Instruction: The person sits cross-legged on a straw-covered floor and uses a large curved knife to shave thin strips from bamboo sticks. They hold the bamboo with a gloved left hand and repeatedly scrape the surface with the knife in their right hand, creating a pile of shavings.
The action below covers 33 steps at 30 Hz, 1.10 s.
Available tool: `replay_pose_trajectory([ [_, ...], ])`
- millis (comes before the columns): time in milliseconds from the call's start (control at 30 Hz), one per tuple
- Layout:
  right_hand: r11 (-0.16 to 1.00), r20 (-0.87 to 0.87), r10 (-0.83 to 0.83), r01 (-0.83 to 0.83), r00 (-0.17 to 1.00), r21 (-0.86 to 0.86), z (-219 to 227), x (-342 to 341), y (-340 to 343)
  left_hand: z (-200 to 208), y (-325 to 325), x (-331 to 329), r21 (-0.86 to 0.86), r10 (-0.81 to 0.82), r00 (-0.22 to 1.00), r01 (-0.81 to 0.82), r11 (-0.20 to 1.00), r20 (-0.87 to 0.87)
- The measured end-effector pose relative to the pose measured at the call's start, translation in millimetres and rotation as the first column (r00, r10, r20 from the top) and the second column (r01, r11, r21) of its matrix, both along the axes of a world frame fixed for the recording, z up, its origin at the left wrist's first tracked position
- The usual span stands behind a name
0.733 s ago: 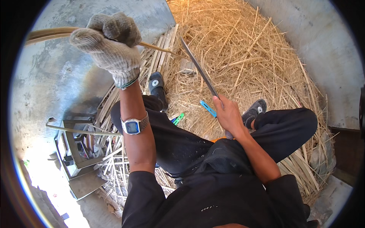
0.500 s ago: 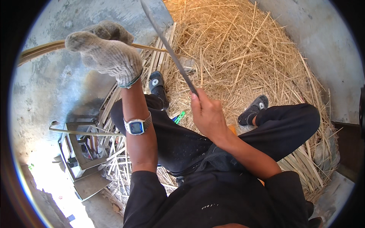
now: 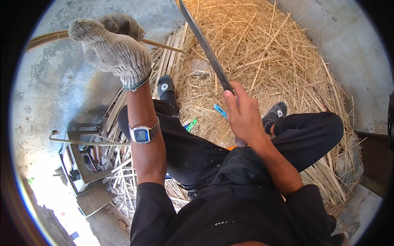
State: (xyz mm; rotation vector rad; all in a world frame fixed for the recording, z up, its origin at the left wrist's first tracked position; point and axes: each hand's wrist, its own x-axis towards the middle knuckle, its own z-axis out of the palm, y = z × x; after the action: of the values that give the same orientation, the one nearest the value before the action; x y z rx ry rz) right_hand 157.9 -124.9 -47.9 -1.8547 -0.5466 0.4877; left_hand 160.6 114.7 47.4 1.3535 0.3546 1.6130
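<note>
My left hand [image 3: 113, 49], in a knitted grey work glove, is closed around a long, thin bamboo strip [image 3: 51, 38]. The strip runs from the wall side at the far left to a narrow tip over the shavings. Bare and wrapped around the handle of a long machete [image 3: 208, 48], my right hand [image 3: 245, 117] is above my lap. The dark blade slants up and left, to the right of the gloved hand. Near the blade, the strip's thin end passes to its left; whether they touch I cannot tell.
Pale bamboo shavings [image 3: 262, 53] cover the floor between grey walls. Split slats [image 3: 174, 49] lie beyond my left foot. A blue tool [image 3: 220, 110] and a green one [image 3: 191, 124] rest between my legs. A wooden frame [image 3: 92, 176] stands at left.
My right hand and the machete have moved right and a little toward me. The blade has come away from the strip's thin end, and the blue tool now shows. My left hand has barely shifted.
</note>
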Motion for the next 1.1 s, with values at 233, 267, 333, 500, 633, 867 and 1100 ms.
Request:
replay_pose_trajectory([
  [233, 0.978, 0.054, 0.090, -0.078, 0.995, -0.191, -42, -29, 19, 0, -21, 9, 0.132, 0.181, 0.977, -0.166, 0.977, -0.112],
  [267, 0.979, 0.033, 0.077, -0.070, 0.996, -0.193, -54, -25, 15, 0, -24, 7, 0.104, 0.132, 0.987, -0.123, 0.987, -0.091],
  [333, 0.979, 0.001, 0.066, -0.065, 0.998, -0.193, -61, -10, 11, 2, -24, 0, 0.055, 0.049, 0.998, -0.047, 0.997, -0.038],
  [500, 0.998, -0.017, 0.032, -0.032, 0.999, -0.051, -17, -17, 5, 7, -11, 4, -0.068, 0.180, 0.979, -0.174, 0.982, 0.096],
  [633, 0.996, -0.009, 0.076, -0.077, 0.997, -0.046, -29, -28, 24, 9, -21, 5, -0.031, 0.241, 0.966, -0.239, 0.971, 0.095],
  [867, 0.994, -0.019, 0.081, -0.082, 0.997, -0.071, -32, -14, 20, 2, -11, -7, -0.001, 0.239, 0.968, -0.239, 0.971, 0.071],
  [1100, 0.997, 0.073, 0.042, -0.038, 0.996, -0.063, -42, -24, 38, 4, -19, -3, 0.032, 0.184, 0.983, -0.184, 0.982, 0.014],
])
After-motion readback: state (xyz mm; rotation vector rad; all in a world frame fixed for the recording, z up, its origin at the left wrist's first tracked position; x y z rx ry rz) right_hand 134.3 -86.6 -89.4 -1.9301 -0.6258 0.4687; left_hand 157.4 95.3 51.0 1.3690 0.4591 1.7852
